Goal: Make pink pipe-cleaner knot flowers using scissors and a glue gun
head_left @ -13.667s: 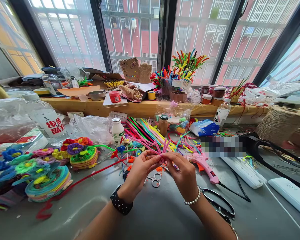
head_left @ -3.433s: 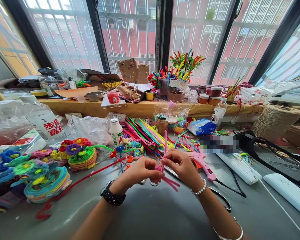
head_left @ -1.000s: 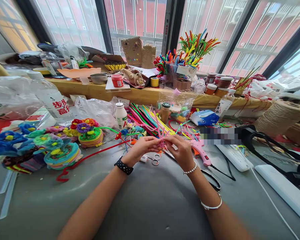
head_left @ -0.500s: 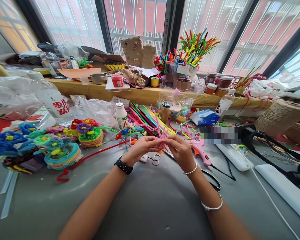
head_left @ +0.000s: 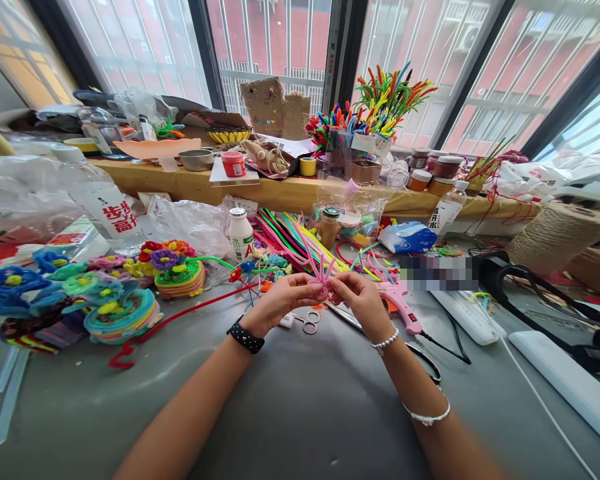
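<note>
Between my two hands is a bunch of pink pipe cleaners (head_left: 321, 272), looped together at the bottom with several ends fanning upward. The fingertips of my left hand (head_left: 285, 299) pinch its left side. My right hand (head_left: 363, 301) pinches the right side between thumb and forefinger. Under the hands lie small scissors (head_left: 309, 322) with metal finger loops, flat on the grey table (head_left: 300, 407). A pink glue gun (head_left: 404, 308) rests just right of my right hand. Behind the hands spreads a pile of loose pipe cleaners (head_left: 280, 233) in many colours.
Finished pipe-cleaner flowers (head_left: 123, 310) stand at the left, with a red pipe cleaner (head_left: 180, 320) alongside. A small white bottle (head_left: 241, 235) and a brown jar (head_left: 329, 228) stand behind. At the right are a white power strip (head_left: 465, 313), cables and a twine spool (head_left: 555, 240).
My hands have turned the pink bunch slightly, so its looped base now shows between the fingertips. The right hand's fingers have shifted a little; both hands keep hold.
</note>
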Demonstrator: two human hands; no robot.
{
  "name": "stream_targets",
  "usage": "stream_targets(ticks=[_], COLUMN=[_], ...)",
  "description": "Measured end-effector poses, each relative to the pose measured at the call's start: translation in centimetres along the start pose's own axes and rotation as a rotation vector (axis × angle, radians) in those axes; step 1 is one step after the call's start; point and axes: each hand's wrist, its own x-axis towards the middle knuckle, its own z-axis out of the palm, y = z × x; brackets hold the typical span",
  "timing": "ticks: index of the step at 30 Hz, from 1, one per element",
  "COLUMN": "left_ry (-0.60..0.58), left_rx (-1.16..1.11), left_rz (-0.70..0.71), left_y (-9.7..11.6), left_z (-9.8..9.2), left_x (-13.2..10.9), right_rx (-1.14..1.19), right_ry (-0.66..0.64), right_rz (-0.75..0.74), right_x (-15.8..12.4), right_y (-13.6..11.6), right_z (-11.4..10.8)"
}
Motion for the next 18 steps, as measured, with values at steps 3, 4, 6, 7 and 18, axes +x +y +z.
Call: stream_targets(ticks=[3,4,6,7,18], left_ry=[0.013,0.019,0.023,0.023,-0.006], left_rx=[-0.017,-0.022,-0.037,-0.047,-0.060], left_rz=[0.004,0.002,-0.005,-0.010,-0.099], left_y=[0.02,0.06,0.18,0.26,0.41], left_z=[0.04,0.07,0.14,0.17,0.17], left_x=[-0.06,-0.09,-0.17,-0.20,-0.26], right_rx=[-0.097,-0.151,-0.252,-0.287,-0.430], right_ry=[0.012,0.027,0.056,0.063,0.012], right_rz=[-0.053,-0.080,-0.129,-0.145,-0.244], right_x=[-0.03,-0.04,-0.05,-0.05,-0.02], right_y=[0.17,0.21,0.24,0.25,-0.04], right_z=[-0.05,-0.09,-0.18,-0.21,-0.52])
